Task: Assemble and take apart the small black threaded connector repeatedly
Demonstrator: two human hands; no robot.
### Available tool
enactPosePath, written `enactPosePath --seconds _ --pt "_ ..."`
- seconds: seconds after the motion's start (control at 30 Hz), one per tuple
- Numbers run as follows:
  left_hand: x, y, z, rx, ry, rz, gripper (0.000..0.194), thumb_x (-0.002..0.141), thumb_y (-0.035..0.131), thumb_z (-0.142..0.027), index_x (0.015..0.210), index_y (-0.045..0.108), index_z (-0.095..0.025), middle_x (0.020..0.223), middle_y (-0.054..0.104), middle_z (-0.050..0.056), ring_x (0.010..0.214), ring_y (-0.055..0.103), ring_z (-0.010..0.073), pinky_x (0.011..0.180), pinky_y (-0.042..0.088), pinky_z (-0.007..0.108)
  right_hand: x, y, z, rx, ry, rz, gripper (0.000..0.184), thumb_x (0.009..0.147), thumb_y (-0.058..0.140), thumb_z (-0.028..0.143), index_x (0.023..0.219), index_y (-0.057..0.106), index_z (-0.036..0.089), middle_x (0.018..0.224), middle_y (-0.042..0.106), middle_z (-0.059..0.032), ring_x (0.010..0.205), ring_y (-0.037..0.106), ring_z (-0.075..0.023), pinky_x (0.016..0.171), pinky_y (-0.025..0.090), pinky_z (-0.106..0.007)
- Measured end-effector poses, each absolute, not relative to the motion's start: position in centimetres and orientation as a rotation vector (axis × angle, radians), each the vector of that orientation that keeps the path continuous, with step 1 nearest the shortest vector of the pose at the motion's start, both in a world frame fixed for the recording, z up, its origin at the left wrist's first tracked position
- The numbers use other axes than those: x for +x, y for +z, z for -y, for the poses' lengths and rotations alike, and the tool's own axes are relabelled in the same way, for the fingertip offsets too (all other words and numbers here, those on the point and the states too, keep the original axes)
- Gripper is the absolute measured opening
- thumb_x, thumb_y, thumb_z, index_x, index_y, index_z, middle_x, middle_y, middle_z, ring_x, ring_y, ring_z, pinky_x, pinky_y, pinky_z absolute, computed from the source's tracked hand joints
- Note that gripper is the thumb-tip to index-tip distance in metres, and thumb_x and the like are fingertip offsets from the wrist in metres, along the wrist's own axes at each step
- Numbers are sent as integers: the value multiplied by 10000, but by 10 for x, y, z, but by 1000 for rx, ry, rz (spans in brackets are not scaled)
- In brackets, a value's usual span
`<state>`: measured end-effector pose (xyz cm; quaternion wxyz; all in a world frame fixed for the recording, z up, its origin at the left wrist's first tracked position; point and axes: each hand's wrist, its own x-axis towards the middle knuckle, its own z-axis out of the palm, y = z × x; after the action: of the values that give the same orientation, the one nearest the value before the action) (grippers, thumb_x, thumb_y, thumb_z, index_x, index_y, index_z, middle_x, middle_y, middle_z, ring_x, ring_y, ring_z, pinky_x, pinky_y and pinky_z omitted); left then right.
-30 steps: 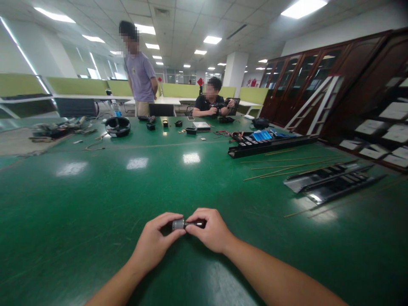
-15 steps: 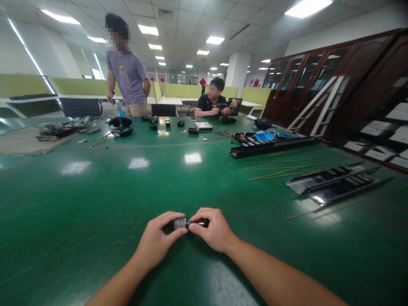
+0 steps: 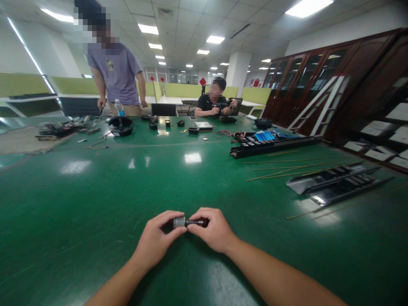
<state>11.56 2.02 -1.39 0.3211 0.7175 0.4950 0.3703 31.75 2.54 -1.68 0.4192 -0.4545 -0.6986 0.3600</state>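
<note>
My left hand [image 3: 156, 240] and my right hand [image 3: 213, 229] meet low over the green table [image 3: 95, 199], near its front edge. Between their fingertips sits a small grey metal cylinder [image 3: 179, 222] with a thin dark shaft [image 3: 195, 222] sticking out to the right. The left thumb and forefinger pinch the cylinder; the right fingers are closed round the shaft end. How the part continues inside the right hand is hidden.
Long black trays [image 3: 331, 183] and thin wooden rods [image 3: 287, 170] lie to the right. Another black tray with blue parts [image 3: 267, 142] is farther back. A round black object [image 3: 120, 126] and small parts sit at the far edge, where one person stands [image 3: 116, 80] and another sits [image 3: 214, 104].
The standing person has come closer along the table's far left side, hands now near its edge. My hands and the metal part have barely moved.
</note>
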Motion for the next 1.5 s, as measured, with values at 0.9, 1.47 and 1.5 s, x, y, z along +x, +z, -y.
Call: enactPosePath --seconds 0.9,1.47,1.5 --pt "115 -16 -21 1844 1005 -1324 271 785 730 -355 1036 713 -254 1062 710 31 987 662 209 912 528 332 319 -19 -26 -1160 854 1769 84 752 726 240 777 762 168 697 680 -30 617 583 -138 578 421 -243" --pt "113 -17 -23 1749 1003 -1344 298 785 724 -377 1054 700 -252 1084 700 29 1007 654 210 936 514 339 318 -24 -29 -1188 849 1690 115 701 762 184 816 770 185 692 651 -13 596 553 -129 564 415 -239" --pt "113 -17 -23 1747 1005 -1345 296 785 723 -377 1052 700 -252 1084 699 29 1006 654 210 934 514 338 318 -24 -29 -1191 848 1686 117 699 762 180 816 768 184 687 645 -10 594 550 -127 563 414 -239"
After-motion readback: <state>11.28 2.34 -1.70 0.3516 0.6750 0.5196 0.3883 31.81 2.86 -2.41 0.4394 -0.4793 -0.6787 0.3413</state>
